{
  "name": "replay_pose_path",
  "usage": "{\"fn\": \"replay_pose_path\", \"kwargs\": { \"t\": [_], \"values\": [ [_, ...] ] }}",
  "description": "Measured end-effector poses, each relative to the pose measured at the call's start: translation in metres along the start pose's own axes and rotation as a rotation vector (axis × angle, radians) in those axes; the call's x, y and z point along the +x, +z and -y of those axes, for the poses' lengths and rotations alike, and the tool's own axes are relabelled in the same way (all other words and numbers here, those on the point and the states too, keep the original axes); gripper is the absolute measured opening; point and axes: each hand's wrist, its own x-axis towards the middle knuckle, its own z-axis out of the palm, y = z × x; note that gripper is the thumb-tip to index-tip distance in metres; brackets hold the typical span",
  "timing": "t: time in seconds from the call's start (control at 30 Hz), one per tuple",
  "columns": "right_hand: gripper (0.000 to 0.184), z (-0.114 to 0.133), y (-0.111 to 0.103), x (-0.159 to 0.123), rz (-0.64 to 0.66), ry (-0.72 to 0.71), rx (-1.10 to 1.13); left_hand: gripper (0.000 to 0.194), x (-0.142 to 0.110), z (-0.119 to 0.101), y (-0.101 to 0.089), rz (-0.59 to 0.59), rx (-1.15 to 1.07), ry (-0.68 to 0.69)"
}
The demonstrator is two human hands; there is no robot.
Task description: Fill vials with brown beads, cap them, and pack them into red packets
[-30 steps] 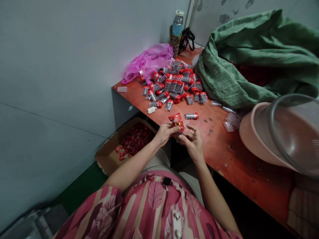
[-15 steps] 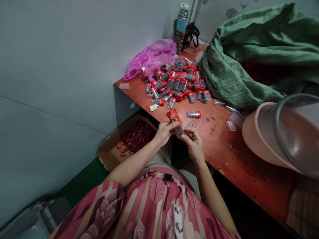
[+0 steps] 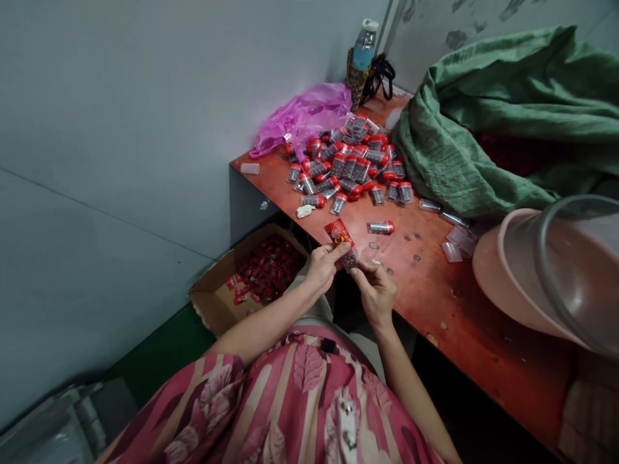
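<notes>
A small red-printed packet [image 3: 340, 234], its lower part clear with dark contents, is held between both hands just off the table's near edge. My left hand [image 3: 323, 267] pinches it at mid-length with thumb and fingers. My right hand [image 3: 376, 291] has its thumb and index finger closed on the lower end; its other fingers curl partly out of sight. Just beyond the packet, one clear tube with a red cap [image 3: 381, 227] lies on its side. Farther back, many similar capped tubes [image 3: 355, 164] with dark contents are heaped up.
The red tabletop [image 3: 435, 296] bears a pink plastic bag [image 3: 304, 116], a bottle [image 3: 363, 48], a green cloth sack [image 3: 435, 142], loose clear cups [image 3: 453, 250] and a pink basin [image 3: 491, 270]. Below the table's left side, a cardboard box [image 3: 207, 303] holds red packets.
The whole view has shifted slightly, so the table's things appear a little farther right and lower. Both hands keep hold of the packet, which has barely moved.
</notes>
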Motion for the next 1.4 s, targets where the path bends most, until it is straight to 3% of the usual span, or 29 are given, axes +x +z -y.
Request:
{"fn": "replay_pose_path", "kwargs": {
  "t": [0.13, 0.2, 0.4, 0.5, 0.6, 0.77, 0.9, 1.07, 1.17, 1.23, 1.33, 1.4],
  "values": [
    [0.021, -0.002, 0.002, 0.001, 0.002, 0.180, 0.206, 0.034, 0.002, -0.009, -0.010, 0.181, 0.043, -0.110],
    [0.021, -0.002, 0.004, -0.001, 0.005, 0.212, 0.241, 0.035, 0.003, -0.014, -0.015, 0.217, 0.089, -0.137],
    [0.019, 0.005, 0.006, -0.006, -0.029, 0.003, -0.033, 0.031, 0.001, -0.016, -0.015, 0.069, 0.114, -0.040],
    [0.019, 0.004, 0.007, -0.001, -0.011, 0.147, 0.098, 0.029, -0.005, -0.008, -0.012, 0.011, 0.157, -0.003],
    [0.020, 0.000, 0.010, 0.003, -0.003, 0.279, 0.257, 0.029, -0.012, -0.002, -0.015, 0.025, 0.192, -0.048],
    [0.019, 0.002, 0.016, 0.002, 0.018, 0.156, 0.093, 0.028, -0.016, -0.005, -0.022, 0.030, 0.115, -0.038],
    [0.018, 0.002, 0.020, 0.008, 0.071, 0.060, 0.036, 0.028, -0.020, -0.011, -0.030, 0.098, 0.031, -0.131],
    [0.019, -0.007, 0.040, 0.015, 0.280, 0.069, 0.053, 0.027, -0.030, -0.025, -0.050, 0.104, 0.042, -0.186],
    [0.024, -0.008, 0.055, 0.019, 0.457, 0.106, 0.070, 0.029, -0.032, -0.035, -0.075, 0.013, 0.068, -0.126],
    [0.029, -0.004, 0.058, 0.027, 0.502, 0.056, 0.027, 0.032, -0.032, -0.042, -0.099, -0.119, 0.089, -0.088],
    [0.026, 0.005, 0.047, 0.048, 0.437, -0.083, -0.171, 0.047, -0.030, -0.054, -0.139, -0.391, 0.265, -0.101],
    [0.024, 0.007, 0.034, 0.062, 0.388, -0.175, -0.352, 0.053, -0.023, -0.067, -0.154, -0.473, 0.432, 0.000]
  ]
}}
